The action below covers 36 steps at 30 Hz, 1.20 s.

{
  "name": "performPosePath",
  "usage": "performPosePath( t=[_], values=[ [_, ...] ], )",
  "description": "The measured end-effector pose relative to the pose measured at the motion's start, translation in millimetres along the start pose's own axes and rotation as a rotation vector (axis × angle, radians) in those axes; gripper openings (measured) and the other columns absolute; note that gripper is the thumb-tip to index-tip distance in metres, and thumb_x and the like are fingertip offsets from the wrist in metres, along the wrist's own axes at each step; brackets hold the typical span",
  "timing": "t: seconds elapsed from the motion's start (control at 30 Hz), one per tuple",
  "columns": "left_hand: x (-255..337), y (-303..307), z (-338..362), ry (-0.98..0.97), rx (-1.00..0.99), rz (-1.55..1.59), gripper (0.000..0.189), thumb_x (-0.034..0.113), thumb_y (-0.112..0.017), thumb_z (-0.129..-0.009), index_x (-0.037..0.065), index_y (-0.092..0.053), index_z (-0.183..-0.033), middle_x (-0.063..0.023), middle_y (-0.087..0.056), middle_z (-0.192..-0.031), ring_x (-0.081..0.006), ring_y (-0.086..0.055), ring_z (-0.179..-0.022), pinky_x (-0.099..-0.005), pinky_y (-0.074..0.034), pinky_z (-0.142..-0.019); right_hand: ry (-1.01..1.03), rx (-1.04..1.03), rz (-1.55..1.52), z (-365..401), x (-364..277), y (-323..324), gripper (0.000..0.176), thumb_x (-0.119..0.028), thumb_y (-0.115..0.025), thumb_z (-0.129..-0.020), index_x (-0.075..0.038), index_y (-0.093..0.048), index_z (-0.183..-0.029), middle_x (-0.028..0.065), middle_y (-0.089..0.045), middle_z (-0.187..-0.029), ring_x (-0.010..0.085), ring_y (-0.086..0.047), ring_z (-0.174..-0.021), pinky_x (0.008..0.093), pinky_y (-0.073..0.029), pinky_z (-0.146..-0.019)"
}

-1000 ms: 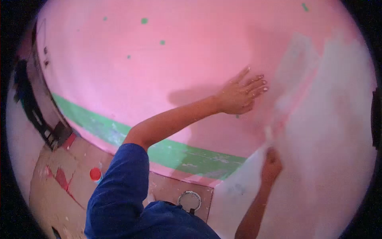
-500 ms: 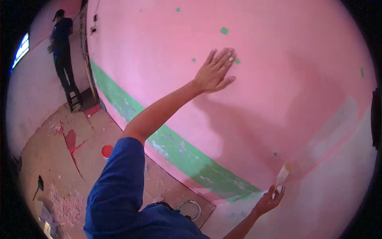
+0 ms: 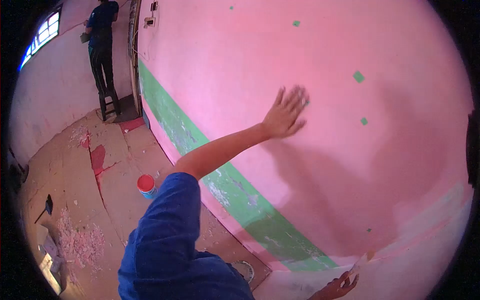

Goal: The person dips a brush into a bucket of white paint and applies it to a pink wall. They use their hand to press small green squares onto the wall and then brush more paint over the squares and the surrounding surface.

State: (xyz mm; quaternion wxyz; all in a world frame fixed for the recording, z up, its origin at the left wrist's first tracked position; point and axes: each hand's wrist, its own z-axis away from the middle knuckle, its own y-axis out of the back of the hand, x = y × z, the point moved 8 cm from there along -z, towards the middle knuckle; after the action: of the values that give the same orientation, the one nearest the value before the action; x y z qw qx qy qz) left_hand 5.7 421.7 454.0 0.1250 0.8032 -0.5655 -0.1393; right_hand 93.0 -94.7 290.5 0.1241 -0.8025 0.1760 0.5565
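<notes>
My left hand [image 3: 286, 116] is pressed against or held close to the pink wall [image 3: 330, 150], its fingers spread and slightly blurred, beside a small green spot at the fingertips. Low at the right, my right hand [image 3: 340, 287] holds a putty knife [image 3: 363, 260] with its pale blade pointing up and right near the wall. More green patches [image 3: 358, 77] dot the pink surface. A green band [image 3: 225, 185] with whitish scuffs runs along the wall's lower part.
At the back left a person [image 3: 102, 50] in dark clothes stands on a stool [image 3: 110, 107]. A red-topped bucket [image 3: 146, 184] stands on the floor by the wall. Paint flakes [image 3: 82, 240] lie at left, near a dark tool [image 3: 48, 204]. A round container [image 3: 245, 270] is partly hidden.
The view has turned left and down, so the floor, bucket and other person show more. My left hand still lies over the wall; my right hand sits lower in view, still holding the putty knife.
</notes>
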Motion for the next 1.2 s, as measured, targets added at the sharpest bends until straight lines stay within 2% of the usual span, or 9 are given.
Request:
performPosePath(
  t=[0.13, 0.2, 0.27, 0.37, 0.53, 0.77, 0.93, 1.07, 1.2],
  values=[
    [-22.5, -10.3, 9.2, -0.466, -0.191, -0.160, 0.070, 0.042, -0.039, -0.090, -0.001, -0.018, -0.141, -0.0196, -0.012, -0.148, -0.0340, -0.010, -0.138, -0.0572, -0.003, -0.108, 0.063, -0.040, -0.062, 16.4, -11.4, -20.5, 0.049, -0.015, -0.069, -0.080, -0.009, -0.048, -0.124, 0.0102, -0.057, -0.088, 0.0196, -0.052, -0.062, 0.0292, -0.043, -0.049],
    [-70.6, 15.6, -32.9, -0.160, -0.221, -0.045, 0.071, 0.040, -0.041, -0.089, -0.002, -0.016, -0.141, -0.0220, -0.014, -0.147, -0.0360, -0.013, -0.136, -0.0579, -0.005, -0.107, -0.027, -0.021, -0.006, 27.7, -21.9, -28.8, 0.049, -0.013, -0.069, -0.081, -0.008, -0.048, -0.124, 0.0096, -0.056, -0.087, 0.0178, -0.051, -0.061, 0.0282, -0.042, -0.048],
    [-117.8, 55.8, -72.1, 0.062, 0.176, 0.044, 0.070, 0.033, -0.040, -0.090, -0.005, -0.012, -0.140, -0.0260, -0.013, -0.146, -0.0415, -0.011, -0.135, -0.0559, -0.006, -0.108, -0.014, -0.020, -0.050, 35.8, -22.8, -33.1, 0.049, -0.013, -0.069, -0.081, -0.008, -0.048, -0.124, 0.0091, -0.056, -0.087, 0.0173, -0.050, -0.060, 0.0281, -0.041, -0.048],
    [-144.9, 77.5, -96.0, 0.207, 0.300, -0.009, 0.069, 0.035, -0.039, -0.091, -0.005, -0.013, -0.140, -0.0246, -0.012, -0.147, -0.0418, -0.008, -0.136, -0.0549, -0.006, -0.108, -0.021, -0.013, -0.085, 50.5, -20.9, -35.6, 0.048, -0.013, -0.069, -0.081, -0.008, -0.048, -0.123, 0.0082, -0.056, -0.086, 0.0166, -0.049, -0.060, 0.0278, -0.040, -0.047],
    [-86.3, 64.3, -93.6, -0.245, 0.071, -0.035, 0.069, 0.042, -0.040, -0.089, 0.001, -0.019, -0.142, -0.0197, -0.016, -0.148, -0.0337, -0.013, -0.138, -0.0533, -0.004, -0.109, -0.084, 0.032, -0.028, 72.5, -22.0, -38.8, 0.046, -0.013, -0.070, -0.080, -0.009, -0.049, -0.122, 0.0075, -0.055, -0.086, 0.0167, -0.050, -0.063, 0.0281, -0.040, -0.049],
    [-92.0, 83.4, -138.9, 0.050, 0.410, 0.024, 0.076, 0.046, -0.044, -0.085, -0.004, -0.023, -0.139, -0.0212, -0.021, -0.146, -0.0386, -0.015, -0.136, -0.0544, -0.007, -0.108, -0.065, 0.043, -0.087, 87.5, -18.9, -31.3, 0.046, -0.011, -0.068, -0.081, -0.010, -0.049, -0.123, 0.0074, -0.055, -0.086, 0.0172, -0.050, -0.065, 0.0287, -0.041, -0.052],
    [-11.4, 24.3, -49.2, -0.252, -0.040, 0.126, 0.074, 0.047, -0.046, -0.084, 0.004, -0.025, -0.140, -0.0171, -0.020, -0.147, -0.0380, -0.015, -0.136, -0.0634, -0.012, -0.104, -0.045, 0.069, -0.017, 95.5, -17.3, -26.1, 0.041, -0.013, -0.066, -0.082, -0.007, -0.051, -0.120, 0.0075, -0.056, -0.088, 0.0159, -0.048, -0.059, 0.0253, -0.039, -0.049],
    [75.2, -38.1, 149.8, -0.463, -0.520, 0.534, 0.064, 0.031, -0.053, -0.086, 0.010, -0.025, -0.140, -0.0139, -0.018, -0.148, -0.0330, -0.018, -0.136, -0.0568, -0.013, -0.108, -0.199, -0.063, 0.004, 90.7, 26.5, -14.3, 0.040, -0.019, -0.064, -0.084, -0.007, -0.052, -0.121, 0.0079, -0.056, -0.085, 0.0146, -0.046, -0.055, 0.0253, -0.039, -0.046],
    [145.2, -49.9, 384.6, -0.186, -1.239, 0.767, 0.074, 0.020, -0.053, -0.084, 0.016, -0.011, -0.145, -0.0122, -0.007, -0.151, -0.0323, -0.031, -0.131, -0.0532, -0.032, -0.100, -0.391, -0.189, 0.145, 95.7, 110.3, 13.6, 0.029, -0.029, -0.055, -0.090, -0.009, -0.058, -0.110, -0.0024, -0.047, -0.064, 0.0044, -0.038, -0.050, 0.0196, -0.026, -0.038]
  ],
)
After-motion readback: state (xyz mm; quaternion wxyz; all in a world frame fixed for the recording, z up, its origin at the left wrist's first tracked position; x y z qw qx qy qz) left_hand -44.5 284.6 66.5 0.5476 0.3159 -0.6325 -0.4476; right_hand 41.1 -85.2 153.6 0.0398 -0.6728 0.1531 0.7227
